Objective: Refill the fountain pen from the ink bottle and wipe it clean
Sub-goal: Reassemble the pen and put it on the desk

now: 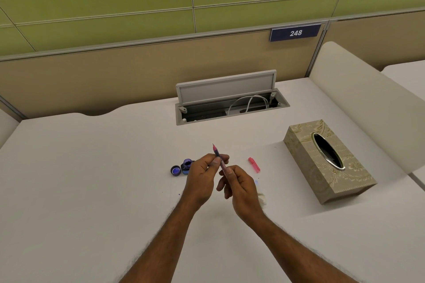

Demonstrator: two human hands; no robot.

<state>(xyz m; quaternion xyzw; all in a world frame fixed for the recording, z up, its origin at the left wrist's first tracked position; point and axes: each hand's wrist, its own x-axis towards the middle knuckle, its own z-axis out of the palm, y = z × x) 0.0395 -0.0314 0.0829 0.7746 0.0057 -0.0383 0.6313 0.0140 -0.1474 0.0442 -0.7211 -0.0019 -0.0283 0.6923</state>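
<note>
Both hands hold a pink fountain pen (217, 154) above the white desk, its nib pointing up and away. My left hand (202, 174) pinches the front section with thumb and fingers. My right hand (239, 184) grips the rear of the barrel. An open ink bottle (186, 164) with blue ink stands just left of my left hand, partly hidden by it. Its dark screw cap (175, 170) lies upturned beside it. The pink pen cap (254, 164) lies on the desk to the right. A crumpled tissue (262, 197) peeks out beside my right wrist.
A patterned beige tissue box (305, 151) stands at the right. An open cable hatch (230, 103) with white cables is set in the desk behind. A small blue ink spot (256, 182) marks the desk near my right hand. Partition walls close off the back and right.
</note>
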